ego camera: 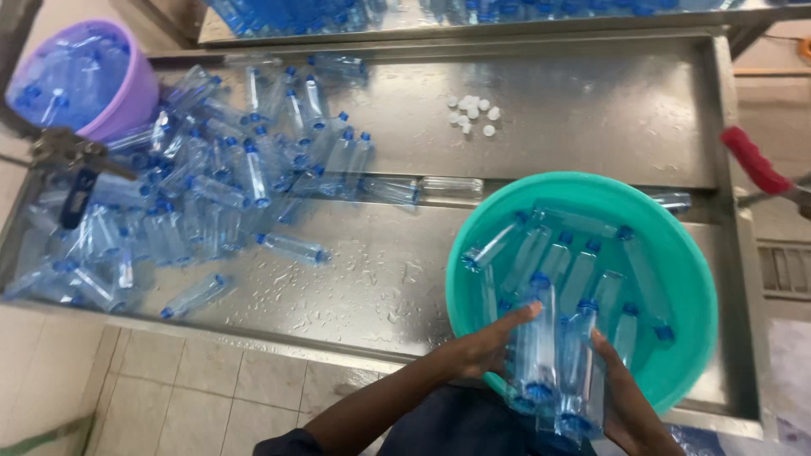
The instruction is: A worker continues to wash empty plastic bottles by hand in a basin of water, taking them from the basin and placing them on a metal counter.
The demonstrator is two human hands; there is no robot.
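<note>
Both hands clasp a bundle of clear plastic bottles with blue caps over the near rim of a teal basin. My left hand presses the bundle from the left, and my right hand holds it from the right. Several more capped bottles lie in the basin. The basin rests on a wet steel tray table.
A big heap of the same bottles covers the tray's left half. A purple bucket full of bottles stands at far left. Small white caps lie at the back. A red-handled tool sticks in from the right. Tiled floor lies below.
</note>
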